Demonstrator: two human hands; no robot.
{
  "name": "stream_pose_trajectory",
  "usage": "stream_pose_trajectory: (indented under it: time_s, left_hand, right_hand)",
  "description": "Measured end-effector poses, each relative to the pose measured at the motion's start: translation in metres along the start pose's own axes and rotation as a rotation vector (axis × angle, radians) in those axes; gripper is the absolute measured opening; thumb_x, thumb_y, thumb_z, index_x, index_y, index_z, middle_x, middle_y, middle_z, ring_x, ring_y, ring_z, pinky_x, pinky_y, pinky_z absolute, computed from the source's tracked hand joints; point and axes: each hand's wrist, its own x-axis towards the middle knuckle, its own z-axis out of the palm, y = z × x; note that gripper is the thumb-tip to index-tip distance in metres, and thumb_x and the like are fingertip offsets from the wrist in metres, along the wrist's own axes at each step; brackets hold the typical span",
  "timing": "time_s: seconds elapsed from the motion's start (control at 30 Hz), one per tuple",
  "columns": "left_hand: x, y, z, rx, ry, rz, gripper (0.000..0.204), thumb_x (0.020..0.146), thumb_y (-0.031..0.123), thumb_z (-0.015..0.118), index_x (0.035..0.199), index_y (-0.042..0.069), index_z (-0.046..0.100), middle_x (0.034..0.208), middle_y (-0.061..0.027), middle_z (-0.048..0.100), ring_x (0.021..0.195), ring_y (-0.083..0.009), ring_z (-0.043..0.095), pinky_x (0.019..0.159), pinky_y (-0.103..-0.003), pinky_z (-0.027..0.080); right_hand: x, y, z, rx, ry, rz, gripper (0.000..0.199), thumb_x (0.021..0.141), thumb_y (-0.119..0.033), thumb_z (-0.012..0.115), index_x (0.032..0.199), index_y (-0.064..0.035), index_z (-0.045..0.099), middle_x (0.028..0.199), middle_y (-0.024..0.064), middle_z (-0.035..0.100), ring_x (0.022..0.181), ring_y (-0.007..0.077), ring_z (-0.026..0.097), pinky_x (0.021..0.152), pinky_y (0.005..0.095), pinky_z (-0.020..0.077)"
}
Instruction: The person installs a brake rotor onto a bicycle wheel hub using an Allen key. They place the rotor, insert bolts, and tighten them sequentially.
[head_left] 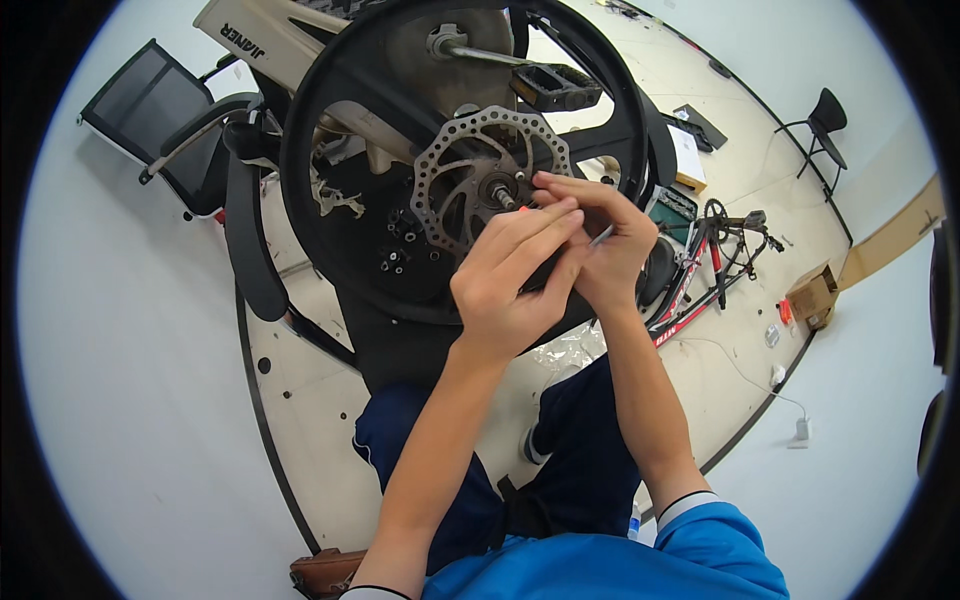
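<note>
Small metal parts lie left of the perforated brake disc at the black wheel's centre, its lower right obstructed by the left hand and right hand, fingers bent and gathered together, any pinch on the thin grey item indeterminable.

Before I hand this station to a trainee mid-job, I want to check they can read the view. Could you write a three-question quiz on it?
1. True or false: the left hand and right hand are close together.
2. The brake disc has: A, a solid rim; B, a rim with holes; C, a cloth cover.
3. Which is nearer the hands in the picture, the disc or the pedal?

Key: 1 true; 2 B; 3 the disc.
</note>
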Motion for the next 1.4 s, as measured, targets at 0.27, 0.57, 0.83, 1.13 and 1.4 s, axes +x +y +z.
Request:
stream_pose_trajectory:
  time_s: [0.27, 0.57, 0.83, 1.13, 1.4]
  left_hand:
    - [0.005, -0.023, -0.049, 0.461, 0.269, -0.271, 0.031, 0.085, 0.008, 0.078, 0.115, 0.001, 0.069, 0.107, -0.0084, 0.066, 0.096, -0.019, 0.06, 0.073, -0.029, 0.046]
    - [-0.003, -0.037, -0.038, -0.126, 0.232, -0.743, 0.024, 0.105, 0.013, 0.059, 0.119, -0.006, 0.06, 0.095, -0.0049, 0.068, 0.085, -0.0091, 0.066, 0.079, -0.023, 0.053]
    - [0.001, -0.04, -0.037, -0.166, 0.259, -0.746, 0.029, 0.104, 0.015, 0.06, 0.123, -0.007, 0.061, 0.093, -0.006, 0.07, 0.082, -0.0099, 0.068, 0.076, -0.025, 0.055]
    - [0.0, -0.037, -0.038, -0.138, 0.248, -0.729, 0.031, 0.105, 0.017, 0.059, 0.125, -0.006, 0.059, 0.097, -0.0074, 0.07, 0.087, -0.0111, 0.068, 0.079, -0.025, 0.054]
    - [-0.041, -0.008, -0.052, 0.051, 0.186, -0.825, 0.027, 0.108, 0.02, 0.051, 0.121, -0.001, 0.061, 0.105, -0.0072, 0.064, 0.092, -0.0109, 0.059, 0.08, -0.026, 0.049]
  right_hand:
    - [0.008, 0.019, -0.031, -0.054, 0.187, 0.274, 0.019, 0.093, -0.002, 0.072, 0.11, 0.0053, 0.072, 0.097, 0.0101, 0.076, 0.086, 0.0118, 0.072, 0.079, 0.0244, 0.0574]
    - [0.002, 0.019, -0.024, -0.107, 0.072, 0.385, 0.024, 0.092, -0.003, 0.074, 0.115, 0.0053, 0.073, 0.097, 0.009, 0.076, 0.082, 0.0112, 0.07, 0.076, 0.0235, 0.0564]
    - [0.001, 0.023, -0.024, -0.088, 0.075, 0.393, 0.022, 0.092, -0.002, 0.074, 0.113, 0.0056, 0.073, 0.096, 0.009, 0.076, 0.082, 0.0113, 0.07, 0.076, 0.0237, 0.0567]
    - [0.005, 0.025, -0.028, -0.061, 0.124, 0.324, 0.02, 0.091, -0.002, 0.074, 0.109, 0.0057, 0.074, 0.093, 0.0092, 0.076, 0.081, 0.0114, 0.072, 0.074, 0.0249, 0.0588]
    - [0.009, 0.02, -0.05, -0.08, 0.211, 0.347, 0.017, 0.092, -0.003, 0.073, 0.106, 0.0057, 0.075, 0.09, 0.0099, 0.075, 0.082, 0.014, 0.073, 0.074, 0.0254, 0.0592]
